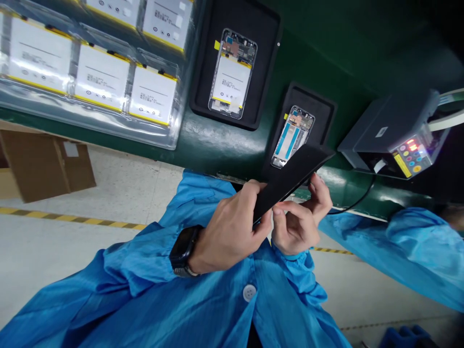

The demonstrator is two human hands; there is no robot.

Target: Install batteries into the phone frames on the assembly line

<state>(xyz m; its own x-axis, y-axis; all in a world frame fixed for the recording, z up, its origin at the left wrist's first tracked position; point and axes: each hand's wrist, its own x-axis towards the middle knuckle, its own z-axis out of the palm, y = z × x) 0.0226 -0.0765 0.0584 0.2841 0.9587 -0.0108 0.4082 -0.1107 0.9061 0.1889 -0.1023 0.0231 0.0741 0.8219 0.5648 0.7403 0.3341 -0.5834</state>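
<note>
My left hand (232, 227), with a black watch on its wrist, is wrapped round the near end of a black tray (290, 176). The tray is tilted up on edge above the bench edge, so its inner side faces me only as a thin strip, and what it holds is hidden. My right hand (300, 217) is at the tray's lower side, thumb and index finger pinched together close to my left fingertips; whatever is between them is too small to make out. Just behind the tray, an opened phone (293, 137) with blue strips lies in another black tray (328, 108).
Further back, an opened phone (233, 72) with a white battery lies in a black tray (266, 34). A clear plastic tray (155, 135) of several batteries stands left. A grey dispenser (391, 130) with lit buttons stands right, near a co-worker's blue sleeve (427, 241). A cardboard box (47, 166) is on the floor.
</note>
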